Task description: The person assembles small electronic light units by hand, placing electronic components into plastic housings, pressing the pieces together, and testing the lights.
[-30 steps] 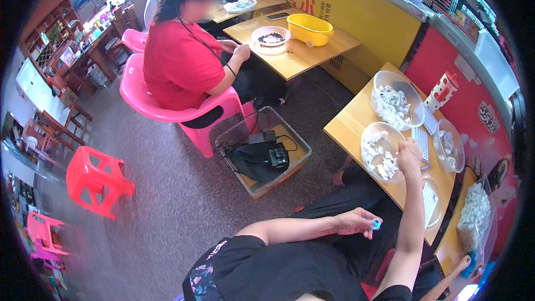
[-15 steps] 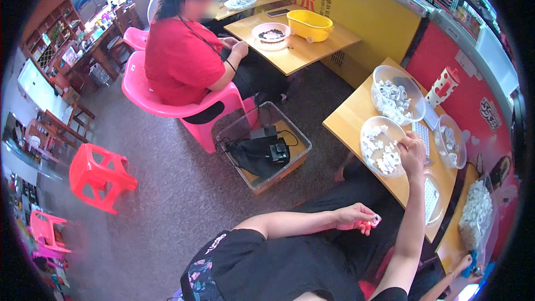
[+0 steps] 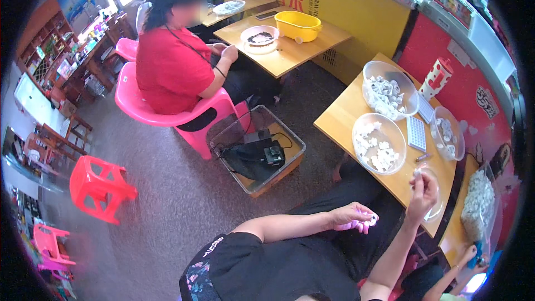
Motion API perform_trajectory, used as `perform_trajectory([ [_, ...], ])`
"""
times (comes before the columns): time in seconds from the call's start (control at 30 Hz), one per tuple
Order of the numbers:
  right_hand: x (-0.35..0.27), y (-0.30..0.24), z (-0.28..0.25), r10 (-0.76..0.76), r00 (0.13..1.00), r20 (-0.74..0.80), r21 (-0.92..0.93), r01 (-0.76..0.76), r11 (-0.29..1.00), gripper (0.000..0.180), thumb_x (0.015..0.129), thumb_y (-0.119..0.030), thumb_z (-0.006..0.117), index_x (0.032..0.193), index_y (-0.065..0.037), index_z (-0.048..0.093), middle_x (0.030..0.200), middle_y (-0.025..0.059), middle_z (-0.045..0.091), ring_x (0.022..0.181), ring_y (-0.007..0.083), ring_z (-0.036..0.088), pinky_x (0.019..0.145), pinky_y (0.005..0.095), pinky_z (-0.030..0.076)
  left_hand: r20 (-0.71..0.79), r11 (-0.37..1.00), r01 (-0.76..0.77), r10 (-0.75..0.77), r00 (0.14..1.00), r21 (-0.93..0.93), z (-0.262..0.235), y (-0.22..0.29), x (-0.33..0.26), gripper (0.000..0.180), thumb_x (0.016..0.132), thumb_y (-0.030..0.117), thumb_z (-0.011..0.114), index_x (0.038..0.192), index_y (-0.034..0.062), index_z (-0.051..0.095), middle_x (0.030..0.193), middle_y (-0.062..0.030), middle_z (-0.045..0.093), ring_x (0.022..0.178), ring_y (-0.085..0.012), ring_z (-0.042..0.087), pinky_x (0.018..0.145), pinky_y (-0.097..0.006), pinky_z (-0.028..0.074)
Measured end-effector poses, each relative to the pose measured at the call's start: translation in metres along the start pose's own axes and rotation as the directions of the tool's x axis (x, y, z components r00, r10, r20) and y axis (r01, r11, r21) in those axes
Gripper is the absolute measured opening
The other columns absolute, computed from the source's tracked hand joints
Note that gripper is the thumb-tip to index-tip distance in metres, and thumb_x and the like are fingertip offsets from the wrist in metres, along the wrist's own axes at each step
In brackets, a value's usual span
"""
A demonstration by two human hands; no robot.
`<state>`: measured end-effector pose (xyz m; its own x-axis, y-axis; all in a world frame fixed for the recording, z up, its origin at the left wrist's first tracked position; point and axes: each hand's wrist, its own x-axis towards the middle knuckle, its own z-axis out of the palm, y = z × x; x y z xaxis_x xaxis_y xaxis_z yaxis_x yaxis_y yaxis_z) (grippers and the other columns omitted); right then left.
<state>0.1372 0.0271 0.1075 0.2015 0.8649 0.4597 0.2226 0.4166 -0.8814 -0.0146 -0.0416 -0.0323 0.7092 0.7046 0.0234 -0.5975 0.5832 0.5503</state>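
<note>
My left hand (image 3: 354, 217) is closed over my lap, pinching a small white plastic piece (image 3: 373, 220) with a dark spot in it. To its right, my right hand (image 3: 424, 194) is raised at the table's near edge, thumb and fingertips closed on another small white piece (image 3: 417, 172). Beyond it stands a round clear bowl (image 3: 400, 138) holding loose white pieces. Farther back, a larger clear bowl (image 3: 411, 86) contains more of them. My right hand partly hides a clear container (image 3: 438, 203) on the table.
White gridded trays (image 3: 416, 134), a spotted cup (image 3: 436, 78) and a small bowl (image 3: 458, 147) share the wooden table. A bag of white pieces (image 3: 476, 206) lies near another person's hand (image 3: 468, 257). A clear bin (image 3: 251, 181) and red stool (image 3: 100, 184) stand on the floor.
My right hand has come back from the nearer bowl toward me, now showing a white piece at its fingertips. My left hand keeps its piece, almost in place. The view has shifted slightly.
</note>
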Motion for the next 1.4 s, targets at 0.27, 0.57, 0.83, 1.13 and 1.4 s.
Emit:
perform_trajectory([
  [0.27, -0.046, 0.018, -0.003, 0.431, 0.902, -0.004, 0.269, -0.414, 0.870, 0.006, 0.084, -0.002, 0.065, 0.089, 0.001, 0.067, 0.081, 0.0067, 0.067, 0.068, 0.0123, 0.063, 0.063, 0.0242, 0.052, -0.078, 0.999, 0.030, -0.031, 0.996, -0.014, 0.004, 0.018, 0.002, 0.040, 0.085, 0.015, 0.066, 0.119, -0.0045, 0.057, 0.106, -0.0171, 0.065, 0.082, -0.0242, 0.068, 0.072, -0.031, 0.055],
  [0.57, -0.049, 0.033, -0.017, 0.426, 0.905, 0.014, 0.388, -0.397, 0.832, 0.004, 0.085, -0.005, 0.067, 0.088, -0.002, 0.067, 0.078, 0.0043, 0.068, 0.062, 0.0073, 0.060, 0.058, 0.0192, 0.048, -0.072, 0.993, -0.036, 0.028, 0.997, -0.109, 0.001, 0.014, 0.007, 0.044, 0.089, 0.017, 0.063, 0.125, -0.0060, 0.050, 0.107, -0.0174, 0.062, 0.079, -0.0245, 0.065, 0.068, -0.029, 0.053],
  [0.83, -0.057, 0.039, -0.015, 0.341, 0.939, -0.032, 0.289, -0.318, 0.903, 0.008, 0.085, 0.002, 0.064, 0.093, -0.001, 0.063, 0.081, 0.0031, 0.065, 0.069, 0.0068, 0.060, 0.062, 0.0199, 0.049, 0.002, 0.971, -0.083, 0.086, 0.996, -0.223, 0.000, 0.013, 0.008, 0.038, 0.094, 0.022, 0.057, 0.123, -0.0018, 0.052, 0.104, -0.0179, 0.062, 0.080, -0.0249, 0.064, 0.068, -0.028, 0.053],
  [1.13, -0.106, 0.019, -0.028, 0.428, 0.894, 0.134, 0.402, -0.444, 0.801, 0.019, 0.080, 0.007, 0.067, 0.097, 0.001, 0.064, 0.089, 0.0027, 0.065, 0.080, 0.0072, 0.060, 0.073, 0.0213, 0.050, -0.034, 0.990, -0.062, 0.058, 0.998, -0.129, -0.004, 0.016, 0.005, 0.042, 0.095, 0.029, 0.055, 0.121, -0.0037, 0.053, 0.099, -0.0150, 0.063, 0.077, -0.0231, 0.064, 0.065, -0.027, 0.052],
  [1.4, -0.117, 0.028, -0.035, 0.391, 0.897, 0.206, 0.182, -0.428, 0.885, 0.017, 0.079, 0.010, 0.066, 0.093, 0.000, 0.064, 0.085, 0.0006, 0.060, 0.079, 0.0059, 0.058, 0.070, 0.0193, 0.048, -0.005, 0.992, -0.028, 0.028, 1.000, -0.121, -0.001, 0.016, 0.007, 0.042, 0.096, 0.029, 0.054, 0.119, -0.0056, 0.053, 0.099, -0.0151, 0.064, 0.077, -0.0229, 0.065, 0.065, -0.028, 0.053],
])
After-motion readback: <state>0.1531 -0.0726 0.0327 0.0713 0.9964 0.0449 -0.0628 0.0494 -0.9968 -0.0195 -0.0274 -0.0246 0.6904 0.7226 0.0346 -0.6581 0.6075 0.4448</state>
